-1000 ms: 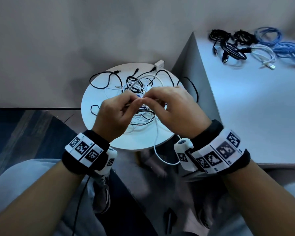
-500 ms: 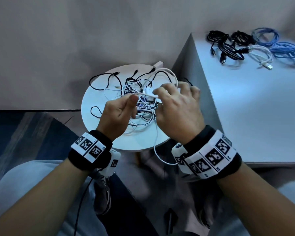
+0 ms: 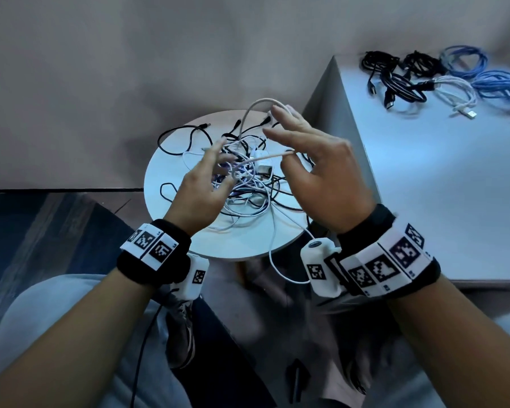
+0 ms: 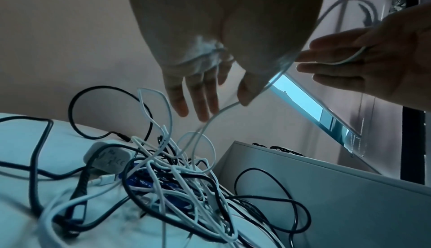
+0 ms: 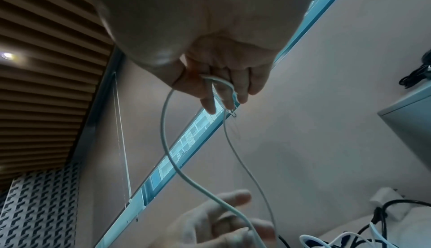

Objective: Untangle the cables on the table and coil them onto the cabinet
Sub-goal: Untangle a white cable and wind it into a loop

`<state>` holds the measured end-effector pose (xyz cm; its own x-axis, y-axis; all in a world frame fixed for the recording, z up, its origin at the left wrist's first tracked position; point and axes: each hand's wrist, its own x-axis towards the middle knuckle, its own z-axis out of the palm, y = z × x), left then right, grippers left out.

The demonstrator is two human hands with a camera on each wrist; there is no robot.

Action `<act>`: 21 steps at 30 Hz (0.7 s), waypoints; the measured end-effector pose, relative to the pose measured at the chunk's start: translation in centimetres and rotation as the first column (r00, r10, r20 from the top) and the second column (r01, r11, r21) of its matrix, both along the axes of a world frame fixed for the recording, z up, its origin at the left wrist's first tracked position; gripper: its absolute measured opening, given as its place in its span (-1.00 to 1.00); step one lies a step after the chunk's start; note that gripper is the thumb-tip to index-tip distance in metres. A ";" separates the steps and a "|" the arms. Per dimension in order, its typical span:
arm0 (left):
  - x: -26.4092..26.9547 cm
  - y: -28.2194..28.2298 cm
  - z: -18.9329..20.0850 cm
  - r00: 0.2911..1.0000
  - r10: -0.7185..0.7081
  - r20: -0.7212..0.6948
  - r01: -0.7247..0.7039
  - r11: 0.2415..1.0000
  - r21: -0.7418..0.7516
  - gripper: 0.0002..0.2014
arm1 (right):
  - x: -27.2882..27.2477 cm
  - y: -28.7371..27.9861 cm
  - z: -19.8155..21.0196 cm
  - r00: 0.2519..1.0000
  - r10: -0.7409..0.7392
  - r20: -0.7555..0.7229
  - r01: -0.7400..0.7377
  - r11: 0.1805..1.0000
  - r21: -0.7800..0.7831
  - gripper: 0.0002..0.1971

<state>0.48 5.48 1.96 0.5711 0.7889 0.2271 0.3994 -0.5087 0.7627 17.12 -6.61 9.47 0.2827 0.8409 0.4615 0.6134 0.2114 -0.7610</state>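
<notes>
White and thin, the charging cable point(image 3: 249, 113) arches up off the round white worktop point(image 3: 171, 184) in the head view because the right hand point(image 3: 321, 178) lifts a loop clear of the tangled heap of black and white cables point(image 3: 248, 184); thumb and forefinger pinch one strand while the other fingers fan out. The left hand point(image 3: 200, 189) hovers over the heap with fingers spread and relaxed, clasping nothing. Several finished coils point(image 3: 442, 81) lie on the grey cabinet top point(image 3: 424, 187), well apart from the heap.

From the left wrist, the white strand runs past the left thumb point(image 4: 247, 90) toward the right hand's grip, likely so it can slide free.

From the right wrist, the cable point(image 5: 168, 141) bends over the pinching fingers point(image 5: 210, 102) and hangs in two strands toward the heap.
</notes>
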 end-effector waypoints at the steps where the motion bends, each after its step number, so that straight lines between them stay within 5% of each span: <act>1: 0.0 0.1 -0.2 0.999 -0.028 -0.023 0.028 1.000 -0.008 -0.55 | -0.1 0.0 0.0 1.000 0.008 -0.019 -0.009 1.000 -0.010 -0.51; 4: -0.3 0.4 -0.4 0.997 -0.063 -0.037 0.064 0.997 0.037 -0.85 | -0.1 0.0 0.0 0.999 0.015 -0.052 -0.017 1.000 -0.026 -0.43; 7: -0.1 0.4 -0.3 0.998 -0.048 -0.029 0.049 0.998 0.033 -0.92 | 0.1 0.0 0.1 1.000 -0.028 0.002 0.028 0.997 -0.078 -0.42; 12: 0.3 -0.6 1.5 0.938 0.064 0.342 -0.025 0.993 -0.117 -0.93 | 0.3 0.0 0.0 0.950 -0.123 0.286 0.228 0.901 -0.368 -0.57; 15: 0.4 -1.5 3.4 0.856 0.064 0.513 0.017 0.988 -0.152 -0.91 | -0.4 -0.4 -0.6 0.881 -0.057 0.470 0.261 0.887 -0.382 -0.70; 17: 0.4 -2.4 4.6 0.812 0.046 0.582 0.087 0.976 -0.199 -0.94 | -1.3 -0.5 -0.9 0.830 0.061 0.555 0.235 0.863 -0.446 -0.56; 19: 0.4 -3.5 5.3 0.763 0.039 0.645 0.207 0.931 -0.301 -0.95 | -2.2 -0.4 -1.8 0.818 0.170 0.549 0.187 0.825 -0.533 -0.41; 21: 0.5 -4.3 5.6 0.719 0.048 0.693 0.331 0.853 -0.403 -0.89 | -2.9 -0.2 -2.7 0.845 0.211 0.491 0.129 0.812 -0.570 -0.47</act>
<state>0.99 1.20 7.55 0.5332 0.8185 0.2137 -0.3472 -0.0185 0.9376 14.25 -6.82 6.79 0.1080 0.9935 -0.0361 0.9403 -0.1139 -0.3208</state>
